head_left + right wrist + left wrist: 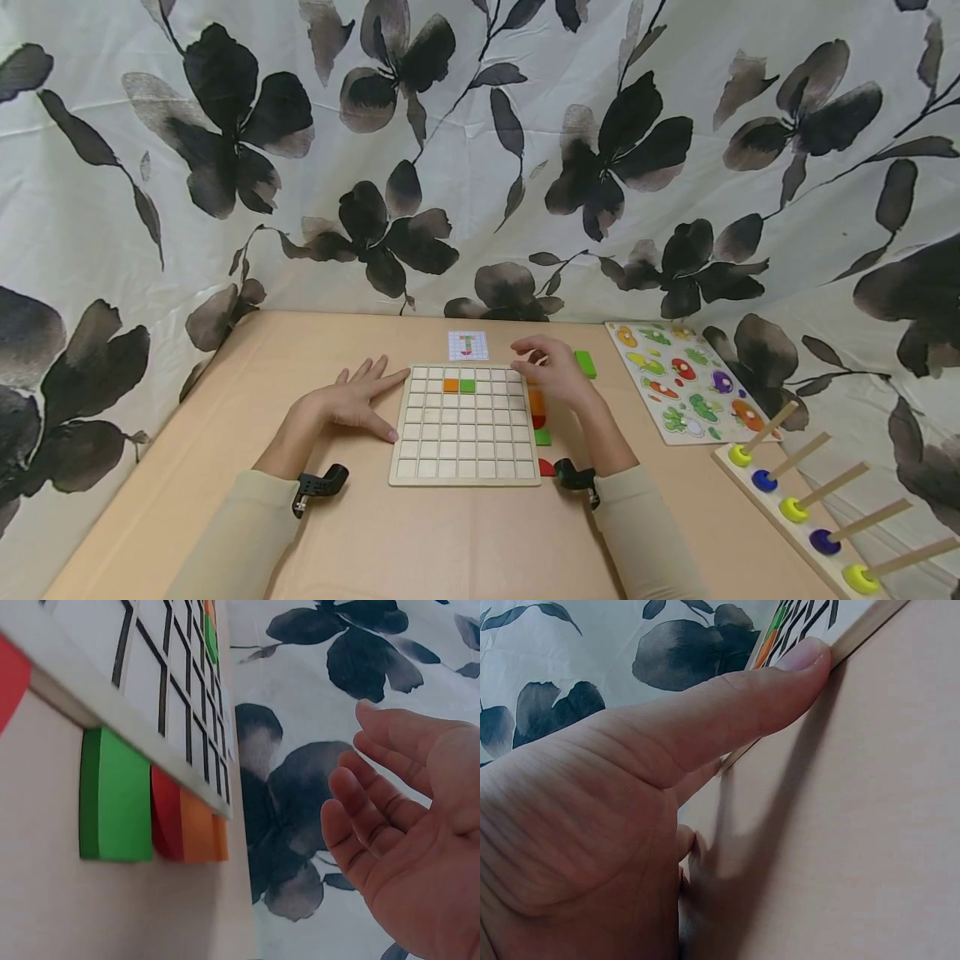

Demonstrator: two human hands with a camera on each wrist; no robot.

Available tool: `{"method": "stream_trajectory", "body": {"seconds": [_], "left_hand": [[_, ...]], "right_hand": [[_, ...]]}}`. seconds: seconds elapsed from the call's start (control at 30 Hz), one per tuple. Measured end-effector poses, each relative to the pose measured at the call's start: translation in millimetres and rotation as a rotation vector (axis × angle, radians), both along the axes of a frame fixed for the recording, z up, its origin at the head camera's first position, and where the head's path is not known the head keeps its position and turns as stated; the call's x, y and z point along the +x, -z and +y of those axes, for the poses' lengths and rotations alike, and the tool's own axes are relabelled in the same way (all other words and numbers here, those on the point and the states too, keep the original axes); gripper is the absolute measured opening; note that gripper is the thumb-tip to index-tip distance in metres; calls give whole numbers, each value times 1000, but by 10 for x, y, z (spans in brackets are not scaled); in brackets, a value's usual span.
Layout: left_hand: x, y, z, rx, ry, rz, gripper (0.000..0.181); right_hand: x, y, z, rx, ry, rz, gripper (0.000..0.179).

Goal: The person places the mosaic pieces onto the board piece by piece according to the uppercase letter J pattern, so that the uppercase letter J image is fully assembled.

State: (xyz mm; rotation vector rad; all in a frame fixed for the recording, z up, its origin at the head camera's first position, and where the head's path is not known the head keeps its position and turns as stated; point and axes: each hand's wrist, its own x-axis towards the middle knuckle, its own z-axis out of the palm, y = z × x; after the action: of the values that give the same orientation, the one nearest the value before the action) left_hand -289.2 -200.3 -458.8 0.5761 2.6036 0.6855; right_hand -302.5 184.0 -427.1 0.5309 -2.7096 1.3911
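A square wooden grid board (465, 477) lies flat on the table. One orange square (451, 386) and one green square (467, 386) sit side by side near its top. My left hand (352, 404) is spread at the board's left side, its thumb touching the edge in the left wrist view. Above the board's upper right corner hovers my right hand (557, 375), fingers loosely bent; in the right wrist view nothing is between them. Beside the board's right edge are a green block (120, 799), a red piece (166, 814) and an orange piece (199, 829), partly covered by that hand in the head view.
A small pattern card (468, 346) lies behind the board. Another green block (585, 364) is right of my right hand. Farther right are a vegetable picture board (660, 400) and a peg stand (780, 521) with yellow and blue rings. A floral cloth (480, 167) hangs behind.
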Motion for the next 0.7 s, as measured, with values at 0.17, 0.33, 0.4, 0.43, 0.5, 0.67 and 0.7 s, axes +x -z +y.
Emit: {"method": "stream_trajectory", "body": {"seconds": [0.17,0.33,0.4,0.43,0.5,0.67,0.7], "left_hand": [[-5,7,3,-1,1,1,119],[-10,9,2,-5,-3,-1,119],[-13,9,2,-7,-1,1,119],[-14,9,2,-10,0,3,119],[-14,8,3,-11,0,4,119],[-12,10,5,-9,-7,-1,120],[-12,10,5,-8,-8,-1,120]], "right_hand": [[-30,63,51,18,39,-41,35],[-77,136,110,20,73,-104,37],[-86,155,134,17,79,-123,38],[-92,167,147,17,80,-126,38],[-98,183,167,24,82,-119,38],[-110,229,198,69,84,-95,39],[-113,240,202,82,85,-92,38]]}}
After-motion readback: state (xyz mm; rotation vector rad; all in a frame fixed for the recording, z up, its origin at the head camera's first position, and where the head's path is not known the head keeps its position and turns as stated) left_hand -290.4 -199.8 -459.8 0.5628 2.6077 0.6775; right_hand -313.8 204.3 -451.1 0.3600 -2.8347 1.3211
